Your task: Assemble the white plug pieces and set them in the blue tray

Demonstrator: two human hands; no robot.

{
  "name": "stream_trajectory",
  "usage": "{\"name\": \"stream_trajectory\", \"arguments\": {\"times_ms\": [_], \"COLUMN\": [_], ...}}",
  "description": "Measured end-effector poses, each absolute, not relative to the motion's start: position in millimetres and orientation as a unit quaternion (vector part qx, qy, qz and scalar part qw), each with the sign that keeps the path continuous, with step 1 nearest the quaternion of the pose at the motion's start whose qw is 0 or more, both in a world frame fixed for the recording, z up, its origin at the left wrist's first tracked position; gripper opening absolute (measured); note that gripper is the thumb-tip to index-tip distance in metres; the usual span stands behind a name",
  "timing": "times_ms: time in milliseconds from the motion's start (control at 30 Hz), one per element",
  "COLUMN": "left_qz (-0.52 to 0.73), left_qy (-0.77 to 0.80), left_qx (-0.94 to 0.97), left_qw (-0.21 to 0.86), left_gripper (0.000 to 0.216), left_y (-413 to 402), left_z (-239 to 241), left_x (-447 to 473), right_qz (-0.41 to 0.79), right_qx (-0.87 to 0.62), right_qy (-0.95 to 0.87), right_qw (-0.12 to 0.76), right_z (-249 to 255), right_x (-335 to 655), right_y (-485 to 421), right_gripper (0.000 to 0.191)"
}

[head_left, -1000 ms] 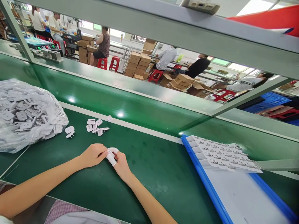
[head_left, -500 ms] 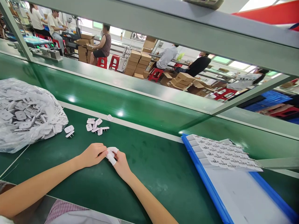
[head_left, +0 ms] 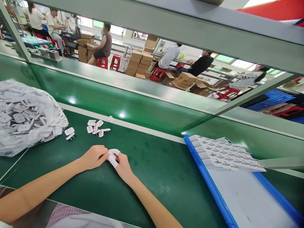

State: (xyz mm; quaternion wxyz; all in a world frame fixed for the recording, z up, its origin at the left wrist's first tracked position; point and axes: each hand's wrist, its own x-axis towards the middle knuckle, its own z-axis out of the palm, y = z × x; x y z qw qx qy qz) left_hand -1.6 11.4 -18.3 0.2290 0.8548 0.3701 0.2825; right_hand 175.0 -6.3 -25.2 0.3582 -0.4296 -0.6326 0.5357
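Observation:
My left hand [head_left: 96, 156] and my right hand [head_left: 123, 167] meet above the green tabletop, fingers closed in a pinch. White finger cots cover my right thumb and forefinger. Between the fingertips of both hands is a small white plug cover [head_left: 111, 156], mostly hidden by fingers and cots. Beyond them lies a loose group of white plug covers [head_left: 95, 124], rounded plates, some with prongs showing. Two more plug covers [head_left: 69, 130] rest near a clear plastic bag [head_left: 55, 109] heaped with the same pieces at the left.
A blue-edged tray [head_left: 204, 166] stands at the right, with rows of white printed pieces [head_left: 228, 153] at its far end. A green ledge [head_left: 133, 112] and a metal frame [head_left: 166, 22] run across the back. People sit among cartons [head_left: 135, 61] and red stools beyond.
The view has shifted very slightly. Both hands keep the same pinch at the same spot, and the pieces on the table lie as before.

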Motion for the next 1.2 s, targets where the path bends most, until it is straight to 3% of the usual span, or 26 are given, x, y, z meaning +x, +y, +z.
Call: {"name": "stream_trajectory", "arguments": {"times_ms": [1200], "left_qz": [0.285], "left_qy": [0.368], "left_qx": [0.852], "left_qw": [0.24], "left_gripper": [0.036], "left_y": [11.9], "left_z": [-18.4], "left_x": [-2.4], "right_qz": [0.524], "right_qx": [-0.426], "right_qy": [-0.645], "right_qw": [0.357], "right_z": [-25.1], "right_x": [175.2], "right_y": [-5.3], "right_gripper": [0.026]}}
